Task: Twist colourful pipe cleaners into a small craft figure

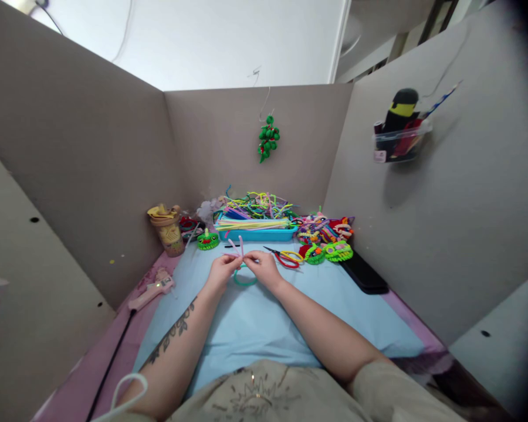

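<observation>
Left hand [223,271] and right hand [264,268] pinch pink stems [241,246] above the desk [330,313], a green ring [245,285] just below, seemingly a joining step, the next move calling for steady fingertips.

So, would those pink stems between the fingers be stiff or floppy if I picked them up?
Probably fairly stiff: the pink stems stick up unsupported above the left hand and right hand. They may bend and keep a shape, as the green strand below them curves round. Being so thin, they're likely light.
</observation>
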Tool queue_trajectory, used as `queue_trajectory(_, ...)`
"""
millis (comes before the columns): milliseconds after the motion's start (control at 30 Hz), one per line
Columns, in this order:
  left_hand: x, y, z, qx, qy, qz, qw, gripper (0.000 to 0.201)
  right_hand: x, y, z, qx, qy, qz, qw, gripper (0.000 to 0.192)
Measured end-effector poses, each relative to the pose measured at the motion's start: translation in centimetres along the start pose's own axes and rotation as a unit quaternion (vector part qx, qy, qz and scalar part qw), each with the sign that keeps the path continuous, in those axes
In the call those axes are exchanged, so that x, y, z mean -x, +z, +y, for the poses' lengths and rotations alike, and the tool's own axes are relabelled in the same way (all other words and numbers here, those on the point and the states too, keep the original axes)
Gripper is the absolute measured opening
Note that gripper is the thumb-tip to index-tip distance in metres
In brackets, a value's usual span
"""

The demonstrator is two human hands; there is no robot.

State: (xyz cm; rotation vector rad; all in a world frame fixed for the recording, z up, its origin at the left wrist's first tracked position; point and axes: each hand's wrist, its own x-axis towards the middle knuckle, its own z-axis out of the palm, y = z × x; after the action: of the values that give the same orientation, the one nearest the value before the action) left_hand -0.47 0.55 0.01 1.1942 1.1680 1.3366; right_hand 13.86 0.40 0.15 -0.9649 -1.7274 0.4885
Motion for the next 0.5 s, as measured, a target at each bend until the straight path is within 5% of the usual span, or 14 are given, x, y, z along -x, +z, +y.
queue_trajectory(267, 0.3, -0.2, 0.4, -0.13, 0.131, 0.006, 0.983, 0.022, -0.3, 0.6, 1.4, -0.18, 0.107, -0.033, 0.977, 0.015)
queue_trajectory(500, 0.0, -0.3, 0.2, -0.158, 0.11, -0.01, 0.981, 0.026, -0.6, 0.4, 2.0, -0.14, 0.105, -0.055, 0.983, 0.017)
